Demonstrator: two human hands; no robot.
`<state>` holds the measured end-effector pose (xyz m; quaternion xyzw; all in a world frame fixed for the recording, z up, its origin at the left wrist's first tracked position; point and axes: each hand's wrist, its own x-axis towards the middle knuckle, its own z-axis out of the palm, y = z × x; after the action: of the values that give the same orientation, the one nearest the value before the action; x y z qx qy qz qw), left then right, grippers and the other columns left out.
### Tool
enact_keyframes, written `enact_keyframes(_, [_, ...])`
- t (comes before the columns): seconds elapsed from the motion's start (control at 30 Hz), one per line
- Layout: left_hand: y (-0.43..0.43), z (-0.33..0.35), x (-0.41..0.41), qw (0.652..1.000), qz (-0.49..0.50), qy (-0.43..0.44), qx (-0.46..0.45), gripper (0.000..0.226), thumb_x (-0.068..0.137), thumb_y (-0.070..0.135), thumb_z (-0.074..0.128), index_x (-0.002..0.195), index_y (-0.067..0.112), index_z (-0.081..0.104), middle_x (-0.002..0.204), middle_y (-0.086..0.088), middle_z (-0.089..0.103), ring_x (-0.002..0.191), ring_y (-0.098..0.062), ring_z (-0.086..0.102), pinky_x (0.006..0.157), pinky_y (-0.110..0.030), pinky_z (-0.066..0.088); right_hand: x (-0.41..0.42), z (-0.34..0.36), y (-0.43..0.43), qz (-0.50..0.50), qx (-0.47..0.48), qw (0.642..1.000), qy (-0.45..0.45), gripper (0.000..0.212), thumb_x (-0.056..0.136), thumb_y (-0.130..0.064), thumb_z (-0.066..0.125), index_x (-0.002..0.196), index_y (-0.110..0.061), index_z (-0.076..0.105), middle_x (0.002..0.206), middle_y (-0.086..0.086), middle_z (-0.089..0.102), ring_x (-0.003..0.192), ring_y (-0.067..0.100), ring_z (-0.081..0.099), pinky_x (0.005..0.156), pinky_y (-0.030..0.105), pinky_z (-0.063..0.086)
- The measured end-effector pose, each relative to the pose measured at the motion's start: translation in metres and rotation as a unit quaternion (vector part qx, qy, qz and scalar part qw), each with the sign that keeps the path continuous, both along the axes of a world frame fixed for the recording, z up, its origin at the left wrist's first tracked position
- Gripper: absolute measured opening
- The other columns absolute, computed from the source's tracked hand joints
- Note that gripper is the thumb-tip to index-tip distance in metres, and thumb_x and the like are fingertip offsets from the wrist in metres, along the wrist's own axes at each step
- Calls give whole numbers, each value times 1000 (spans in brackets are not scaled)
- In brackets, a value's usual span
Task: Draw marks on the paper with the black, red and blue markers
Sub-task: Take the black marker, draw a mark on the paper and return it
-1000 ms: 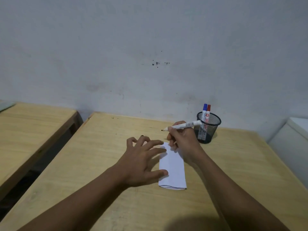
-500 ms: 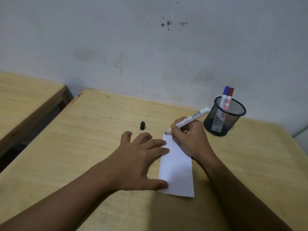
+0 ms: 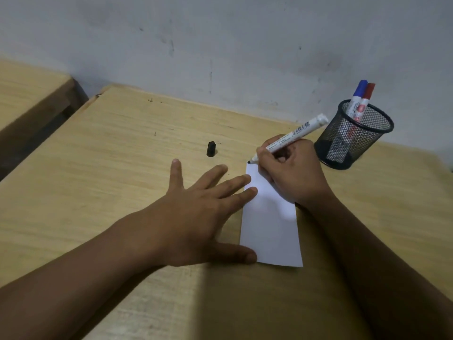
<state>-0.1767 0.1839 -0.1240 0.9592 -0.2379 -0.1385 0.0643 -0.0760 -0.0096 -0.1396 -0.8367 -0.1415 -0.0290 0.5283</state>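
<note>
- Pale wooden surface (image 3: 117, 153) set against a scuffed grey-white wall (image 3: 220, 40); a second wooden top (image 3: 27, 94) stands apart at far left.
- Paper (image 3: 272, 231): white, narrow strip lying flat on the surface, long side running away from the person. No mark legible on it.
- Left hand (image 3: 196, 214): spread wide and flat, palm down, holding nothing; two fingertips and the thumb tip rest on the paper's left edge.
- Right hand (image 3: 294, 175): closed around the black marker (image 3: 291, 134), heel resting on the paper's far right part.
- Black marker: white barrel, tilted, black tip at the paper's far left corner. Barcode and small print on the barrel; text too small to read.
- Black cap (image 3: 211, 148): lying loose on the surface, beyond the left hand, apart from the paper.
- Mesh cup (image 3: 353, 138): black, near the wall, just beyond the right hand; holds the blue marker (image 3: 356, 98) and red marker (image 3: 365, 100), capped ends up. Red logo on the labels, unreadable.
</note>
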Motion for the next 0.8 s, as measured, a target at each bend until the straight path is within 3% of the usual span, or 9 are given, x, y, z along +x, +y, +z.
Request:
enact_keyframes(0.2, [1, 1, -2, 1000, -6, -8, -3, 99, 70, 92, 24, 151, 47, -13, 162, 22, -20, 148, -9, -25, 108, -77, -10, 0, 1, 0, -8, -14, 1000, -6, 20, 91, -25, 66, 76, -14, 70, 58, -10, 62, 55, 13, 58, 55, 40, 52])
enact_keyframes(0.43, [1, -1, -1, 1000, -3, -10, -13, 99, 72, 91, 27, 152, 46, -10, 162, 23, -18, 148, -9, -24, 108, -77, -11, -4, 7, 1, -23, -40, 999, 1, 18, 92, -22, 67, 79, -10, 72, 71, 6, 71, 69, 27, 72, 66, 56, 60])
enact_keyframes(0.67, [1, -4, 0, 1000, -4, -13, -18, 98, 72, 92, 26, 151, 47, -10, 161, 24, -19, 147, -8, -25, 107, -77, -12, -8, 11, 1, -17, -52, 998, -1, 16, 92, -18, 66, 81, -7, 72, 78, 12, 73, 78, 31, 72, 70, 53, 62])
enact_keyframes(0.8, [1, -2, 0, 1000, -6, -12, -14, 98, 73, 91, 27, 152, 46, -10, 162, 22, -17, 148, -9, -24, 107, -77, -12, -8, 12, 0, -10, -53, 999, -3, 16, 93, -18, 66, 79, -11, 71, 73, 3, 70, 72, 23, 72, 65, 39, 63])
